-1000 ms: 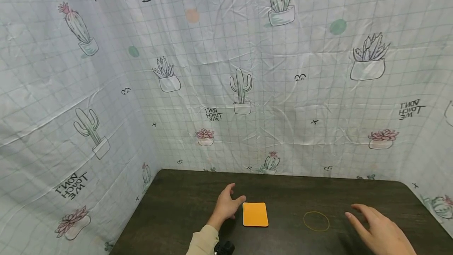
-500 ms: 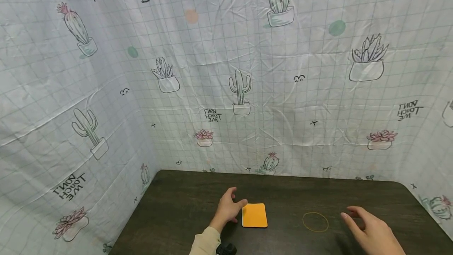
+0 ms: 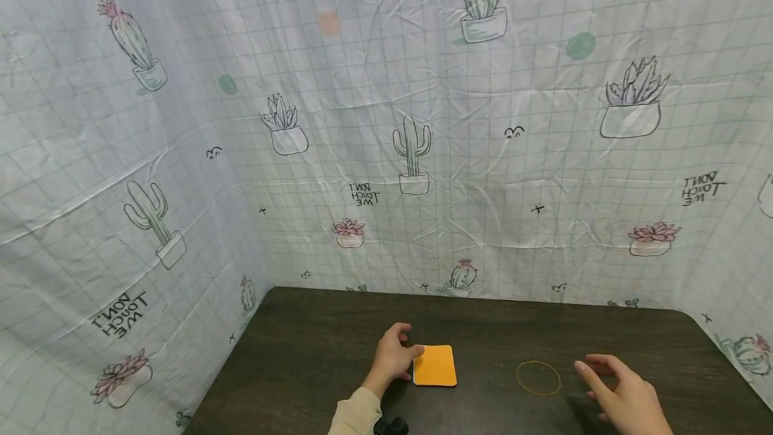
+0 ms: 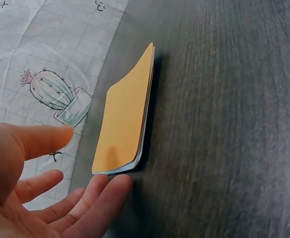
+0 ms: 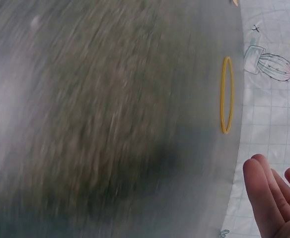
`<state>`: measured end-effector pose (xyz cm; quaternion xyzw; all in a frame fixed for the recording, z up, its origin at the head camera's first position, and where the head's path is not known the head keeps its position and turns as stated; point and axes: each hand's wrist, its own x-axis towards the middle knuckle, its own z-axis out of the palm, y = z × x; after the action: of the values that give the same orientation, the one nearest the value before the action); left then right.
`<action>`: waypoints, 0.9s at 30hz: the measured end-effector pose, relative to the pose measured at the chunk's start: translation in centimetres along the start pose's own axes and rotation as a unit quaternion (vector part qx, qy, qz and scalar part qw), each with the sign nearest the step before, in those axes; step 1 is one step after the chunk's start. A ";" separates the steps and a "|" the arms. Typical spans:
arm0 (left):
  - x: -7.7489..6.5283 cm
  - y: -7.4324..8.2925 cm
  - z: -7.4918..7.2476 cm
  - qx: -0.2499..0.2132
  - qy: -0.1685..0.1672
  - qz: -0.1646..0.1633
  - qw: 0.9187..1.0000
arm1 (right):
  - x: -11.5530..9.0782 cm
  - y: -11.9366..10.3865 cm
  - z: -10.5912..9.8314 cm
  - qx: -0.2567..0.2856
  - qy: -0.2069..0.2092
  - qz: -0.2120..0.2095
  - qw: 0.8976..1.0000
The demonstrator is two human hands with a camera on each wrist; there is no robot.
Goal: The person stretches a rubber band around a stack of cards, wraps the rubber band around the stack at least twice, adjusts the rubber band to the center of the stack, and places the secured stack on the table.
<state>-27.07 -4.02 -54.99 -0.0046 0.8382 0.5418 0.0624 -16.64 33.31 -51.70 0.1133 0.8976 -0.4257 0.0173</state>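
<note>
A square orange pad (image 3: 435, 366) with rounded corners and pale layers under its cover lies on the dark table. My left hand (image 3: 393, 357) is at its left side, thumb spread from the fingers. In the left wrist view two fingertips (image 4: 119, 184) are right at the near edge of the pad (image 4: 122, 124), while the thumb hangs over at the left. To the right, a thin yellow rubber band (image 3: 539, 378) lies in a loop. My right hand (image 3: 625, 391) hovers just right of that band, fingers loosely bent and holding nothing; the right wrist view shows the fingers apart from the band (image 5: 226, 94).
The dark wooden table (image 3: 314, 334) has rounded far corners. Behind it and at both sides hangs a white gridded cloth (image 3: 459, 220) printed with cacti. A black device (image 3: 391, 426) sits at my left wrist by a cream sleeve (image 3: 356, 411).
My left hand has moved a little right and nearer, its thumb now overlapping the pad's left edge. My right hand has come left toward the rubber band. The pad and band stay put.
</note>
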 end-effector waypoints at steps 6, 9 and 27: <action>-0.2 -0.5 0.5 -0.005 0.003 0.023 1.000 | 0.1 0.0 0.5 0.062 -0.003 0.026 0.998; -0.2 -0.6 0.8 0.004 0.008 0.030 1.000 | 0.2 0.0 0.7 0.086 -0.003 0.038 0.996; -0.1 -0.2 1.7 0.100 0.056 0.021 0.993 | 1.0 0.7 2.0 0.190 0.002 0.077 0.979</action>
<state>-26.74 -2.58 -55.88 -0.0113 0.8900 0.4557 0.0040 -17.57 32.39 -53.61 0.1838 0.7888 -0.5859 0.0261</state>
